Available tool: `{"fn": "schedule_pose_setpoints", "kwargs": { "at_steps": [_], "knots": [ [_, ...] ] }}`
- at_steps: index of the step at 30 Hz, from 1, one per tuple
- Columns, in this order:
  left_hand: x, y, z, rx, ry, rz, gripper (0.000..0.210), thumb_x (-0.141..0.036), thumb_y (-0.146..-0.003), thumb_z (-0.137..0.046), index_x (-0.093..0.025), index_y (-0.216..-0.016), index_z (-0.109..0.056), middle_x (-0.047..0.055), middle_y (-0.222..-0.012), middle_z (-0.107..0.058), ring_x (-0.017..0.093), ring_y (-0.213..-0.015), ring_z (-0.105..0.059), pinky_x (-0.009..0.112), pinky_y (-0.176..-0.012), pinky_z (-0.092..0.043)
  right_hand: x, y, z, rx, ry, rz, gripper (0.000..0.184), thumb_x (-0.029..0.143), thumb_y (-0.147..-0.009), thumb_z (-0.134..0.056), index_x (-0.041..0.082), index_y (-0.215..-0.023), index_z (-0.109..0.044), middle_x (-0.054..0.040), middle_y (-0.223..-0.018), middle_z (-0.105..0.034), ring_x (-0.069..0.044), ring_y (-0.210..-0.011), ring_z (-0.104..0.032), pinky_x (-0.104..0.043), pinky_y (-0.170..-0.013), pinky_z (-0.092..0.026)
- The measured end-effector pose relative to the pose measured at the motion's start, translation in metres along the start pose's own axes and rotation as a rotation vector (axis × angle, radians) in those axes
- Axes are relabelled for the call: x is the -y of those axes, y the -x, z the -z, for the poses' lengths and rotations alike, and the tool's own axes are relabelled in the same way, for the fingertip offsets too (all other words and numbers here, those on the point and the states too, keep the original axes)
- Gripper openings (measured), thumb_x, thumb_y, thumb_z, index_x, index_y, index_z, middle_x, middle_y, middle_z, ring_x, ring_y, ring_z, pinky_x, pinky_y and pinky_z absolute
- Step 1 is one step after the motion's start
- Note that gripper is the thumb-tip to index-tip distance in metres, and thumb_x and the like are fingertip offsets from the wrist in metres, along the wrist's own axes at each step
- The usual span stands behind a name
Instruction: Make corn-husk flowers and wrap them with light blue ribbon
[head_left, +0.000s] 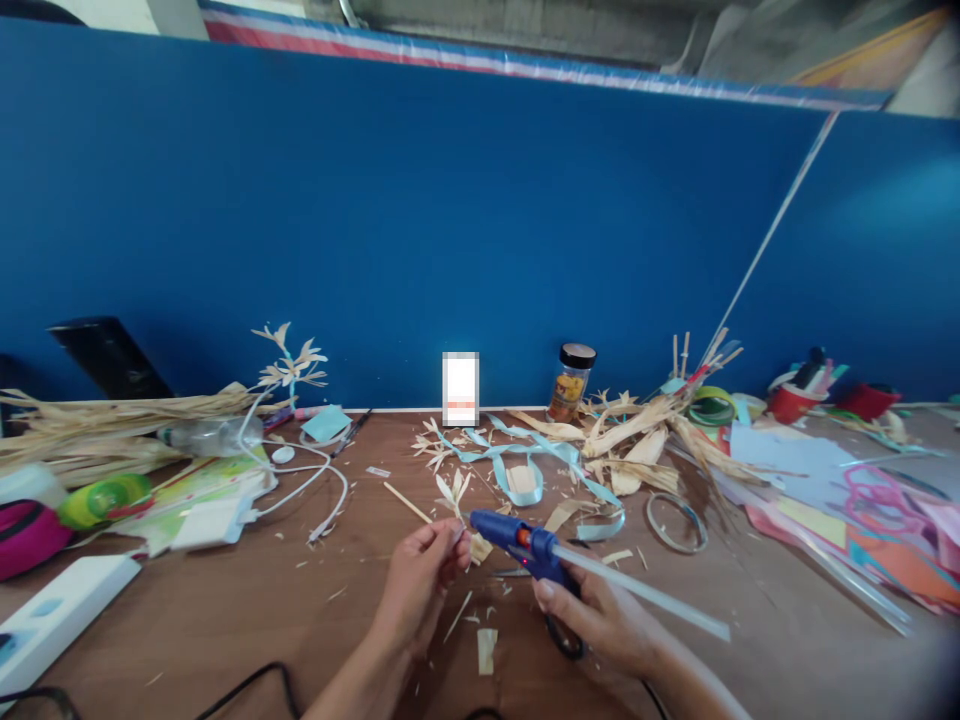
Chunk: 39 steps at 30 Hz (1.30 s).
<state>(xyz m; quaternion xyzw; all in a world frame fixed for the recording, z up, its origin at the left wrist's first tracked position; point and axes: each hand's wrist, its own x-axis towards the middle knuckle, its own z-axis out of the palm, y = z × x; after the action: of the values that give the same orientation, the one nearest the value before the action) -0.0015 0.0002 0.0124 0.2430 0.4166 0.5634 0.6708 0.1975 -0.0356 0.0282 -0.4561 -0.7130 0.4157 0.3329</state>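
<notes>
Your two hands are each occupied: your left hand [429, 560] pinches one small pale flower [453, 490] upright between thumb and fingers, and your right hand [596, 608] is wrapped around the handle of one blue glue gun [510, 532]. The flower is near the middle of the table [352, 610], just beside the gun's nozzle; whether the two touch, you cannot tell from here. One clear glue stick [649, 590] juts from the back of the gun. One thin pale stick [405, 501] reaches toward your left fingers, but its contact with them is unclear. Beyond your hands lie loops of light blue ribbon [528, 492], and behind those stands one jar [571, 385] with a black lid. To your right are one ring-shaped coil [676, 522] and two red containers; to your left, one clear bottle [214, 437] and one white power strip [67, 615].
</notes>
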Motion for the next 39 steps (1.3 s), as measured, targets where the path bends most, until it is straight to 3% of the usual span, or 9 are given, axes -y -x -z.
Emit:
{"fn": "schedule_pose_setpoints", "kwargs": {
  "at_steps": [12,23,33,39],
  "knots": [
    [0.0018,0.0005,0.0021,0.042,-0.024,0.017,0.02,-0.025,-0.062,-0.071,-0.01,-0.07,-0.064,0.002,-0.06,-0.06,0.005,-0.049,-0.051,0.015,-0.05,-0.046,-0.0036,-0.001,-0.001,0.022,-0.094,-0.061,0.029,0.041,-0.083,-0.044,0.015,-0.091,-0.051,0.0014,-0.067,-0.044,-0.01,-0.058,-0.039,-0.02,-0.05,-0.034],
    [0.0009,-0.0005,-0.0002,-0.013,-0.034,0.007,0.021,-0.026,-0.059,-0.073,-0.01,-0.069,-0.063,0.002,-0.058,-0.061,0.006,-0.048,-0.052,0.015,-0.05,-0.046,-0.0007,-0.0024,0.0009,0.04,-0.142,-0.043,0.03,0.044,-0.083,-0.043,0.015,-0.083,-0.049,0.0016,-0.065,-0.045,-0.01,-0.059,-0.04,-0.021,-0.052,-0.033],
    [0.0015,0.0023,0.0,0.055,-0.036,0.016,0.02,-0.027,-0.063,-0.07,-0.01,-0.07,-0.063,0.002,-0.06,-0.06,0.005,-0.048,-0.05,0.014,-0.048,-0.044,-0.0063,-0.0021,0.0007,-0.018,-0.109,-0.047,0.028,0.042,-0.082,-0.044,0.015,-0.084,-0.051,0.0018,-0.065,-0.043,-0.01,-0.058,-0.039,-0.02,-0.051,-0.034],
    [-0.0007,0.004,-0.0028,0.056,-0.031,0.011,0.022,-0.028,-0.06,-0.072,-0.011,-0.07,-0.063,0.001,-0.059,-0.059,0.005,-0.049,-0.05,0.015,-0.05,-0.044,-0.0007,-0.0016,0.0016,0.024,-0.136,-0.062,0.029,0.043,-0.083,-0.043,0.015,-0.09,-0.05,0.0026,-0.064,-0.044,-0.009,-0.055,-0.039,-0.02,-0.049,-0.033]
  ]
}}
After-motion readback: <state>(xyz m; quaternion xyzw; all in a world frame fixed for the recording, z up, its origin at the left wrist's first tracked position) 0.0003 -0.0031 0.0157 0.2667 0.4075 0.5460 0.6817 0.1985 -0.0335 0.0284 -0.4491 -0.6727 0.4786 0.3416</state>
